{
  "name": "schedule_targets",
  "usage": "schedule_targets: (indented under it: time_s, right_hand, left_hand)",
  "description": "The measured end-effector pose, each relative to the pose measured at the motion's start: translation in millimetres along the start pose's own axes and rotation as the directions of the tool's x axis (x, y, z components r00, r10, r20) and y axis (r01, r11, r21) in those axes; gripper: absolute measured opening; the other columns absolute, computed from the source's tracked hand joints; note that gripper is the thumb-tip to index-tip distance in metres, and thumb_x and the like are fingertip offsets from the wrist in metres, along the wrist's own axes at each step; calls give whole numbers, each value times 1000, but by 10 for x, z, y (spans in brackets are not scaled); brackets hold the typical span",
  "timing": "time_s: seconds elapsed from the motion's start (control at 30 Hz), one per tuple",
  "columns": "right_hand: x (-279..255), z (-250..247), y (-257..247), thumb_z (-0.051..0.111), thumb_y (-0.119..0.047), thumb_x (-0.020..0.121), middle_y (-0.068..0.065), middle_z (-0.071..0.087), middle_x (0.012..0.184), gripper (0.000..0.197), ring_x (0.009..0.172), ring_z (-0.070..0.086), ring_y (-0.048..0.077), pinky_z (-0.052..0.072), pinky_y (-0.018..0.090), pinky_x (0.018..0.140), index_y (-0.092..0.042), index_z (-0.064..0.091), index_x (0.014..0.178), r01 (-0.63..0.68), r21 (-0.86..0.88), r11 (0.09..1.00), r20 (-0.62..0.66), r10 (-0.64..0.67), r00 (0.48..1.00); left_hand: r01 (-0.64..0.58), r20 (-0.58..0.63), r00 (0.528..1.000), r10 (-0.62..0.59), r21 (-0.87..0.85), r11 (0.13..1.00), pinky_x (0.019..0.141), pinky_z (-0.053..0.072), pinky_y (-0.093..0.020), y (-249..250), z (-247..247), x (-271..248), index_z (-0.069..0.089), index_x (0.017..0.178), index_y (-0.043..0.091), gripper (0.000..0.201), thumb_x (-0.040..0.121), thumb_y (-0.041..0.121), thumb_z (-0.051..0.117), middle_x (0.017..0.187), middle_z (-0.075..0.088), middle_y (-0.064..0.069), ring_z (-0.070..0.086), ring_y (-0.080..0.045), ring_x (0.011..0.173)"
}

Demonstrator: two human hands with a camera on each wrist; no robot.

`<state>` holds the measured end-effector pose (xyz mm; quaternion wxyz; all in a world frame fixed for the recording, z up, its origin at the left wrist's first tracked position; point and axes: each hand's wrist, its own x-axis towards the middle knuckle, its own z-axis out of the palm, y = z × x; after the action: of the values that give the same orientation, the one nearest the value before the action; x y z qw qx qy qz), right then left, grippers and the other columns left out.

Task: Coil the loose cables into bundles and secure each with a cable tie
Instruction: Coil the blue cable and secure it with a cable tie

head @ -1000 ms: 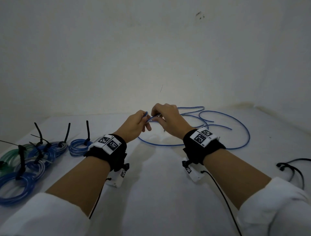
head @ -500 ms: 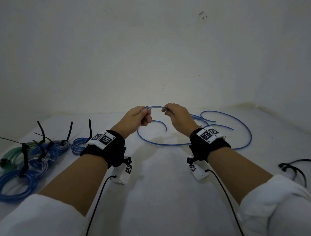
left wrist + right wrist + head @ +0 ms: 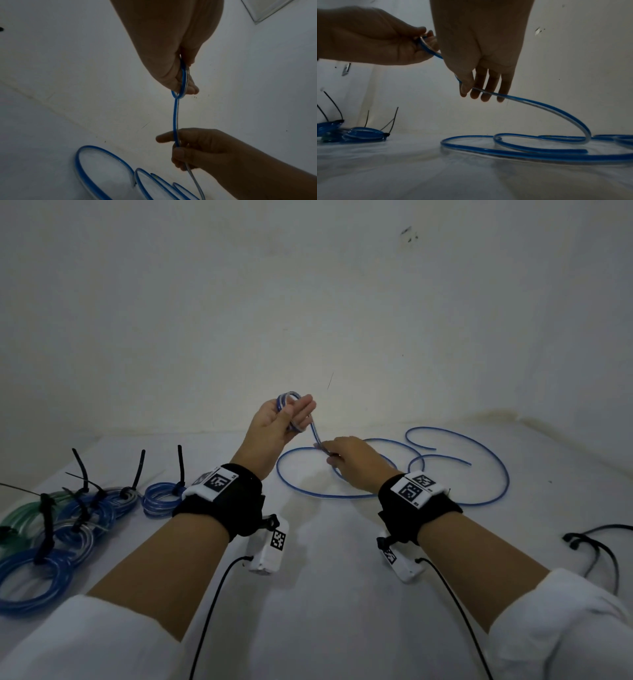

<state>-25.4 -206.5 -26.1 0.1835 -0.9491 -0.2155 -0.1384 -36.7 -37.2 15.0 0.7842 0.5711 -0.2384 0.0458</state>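
Observation:
A long blue cable (image 3: 455,501) lies in loose loops on the white table. My left hand (image 3: 274,422) is raised above the table and pinches a small first coil (image 3: 289,405) of that cable between thumb and fingers; the same coil (image 3: 182,83) shows in the left wrist view. From it a taut run of cable (image 3: 175,119) drops to my right hand (image 3: 349,460), which pinches the cable (image 3: 488,92) between thumb and fingers low over the table. Past the right hand the cable curves down into the loops (image 3: 539,151).
Several tied bundles (image 3: 68,515) of blue and green cable with black ties sticking up lie at the left. A small blue bundle (image 3: 161,501) sits nearest my left wrist. Loose black cable ties (image 3: 596,546) lie at the right edge. A white wall stands close behind.
My left hand has risen and turned palm up with a small loop formed in it. My right hand has dropped toward the table and slid along the cable.

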Motion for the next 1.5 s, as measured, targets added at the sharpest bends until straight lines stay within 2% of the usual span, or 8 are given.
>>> schedule_targets:
  time_s: [0.23,0.33,0.57,0.67,0.83,1.07,1.23,1.5]
  right_hand:
    - [-21,-95,-64,51,-2,89,10,66,93,14,83,57,24,48,38,76,-6,57,101,-63,158,985,-109,81,991]
    - [4,-128,-87,52,-6,89,4,69,92,18,91,53,27,44,40,79,-14,64,99,-13,-94,996,-224,-8,975]
    - [27,-187,-133,47,3,87,8,62,86,23,81,57,26,45,35,74,-7,63,100,140,15,990,-179,-135,975]
    - [0,-212,-178,57,-4,85,2,59,84,17,73,47,13,34,21,66,-8,56,102,177,91,980,-177,-159,971]
    - [14,-255,-159,60,-1,82,7,56,87,9,71,45,15,42,28,67,-5,56,88,216,30,976,-260,-201,944]
    - [61,-278,-194,61,-1,83,12,60,85,4,77,53,26,41,30,68,-2,65,83,290,-73,954,-243,-299,923]
    - [89,-301,-166,59,-5,87,12,65,84,11,82,52,29,41,34,69,-2,69,85,307,-231,923,-120,-341,933]
    - [2,-393,-102,63,-23,87,4,55,93,18,82,47,17,45,29,73,-12,53,95,202,11,979,-79,-200,977]
  left_hand:
    - [-52,-239,966,100,199,979,95,46,-26,-138,-101,64,39,118,4,20,99,10,38,126,51,-6,52,-12,117]
    - [-107,-140,972,189,451,886,99,44,-28,-206,-138,32,37,112,8,14,98,5,34,127,49,2,50,-10,118]
    - [-231,173,973,154,731,642,80,39,0,-172,-153,-66,36,100,9,8,97,2,34,125,57,-5,55,-8,115]
    - [-245,194,969,151,812,530,76,40,-13,-154,-131,-90,36,96,10,6,97,4,36,107,61,-3,59,-14,96]
    - [-193,231,973,-8,830,523,83,47,-28,-179,-155,-82,40,94,5,7,97,6,34,87,67,-6,63,-17,84]
    - [-91,234,960,-155,782,617,65,42,-12,-153,-133,-99,44,93,7,13,99,12,33,79,65,0,54,0,61]
    - [-131,268,931,-248,879,459,65,42,-21,-95,-98,-104,44,93,6,19,100,20,32,78,64,7,54,-11,66]
    - [-85,234,933,-273,881,466,65,39,-25,-41,-97,-81,51,95,3,18,98,16,38,67,57,9,46,-12,60]
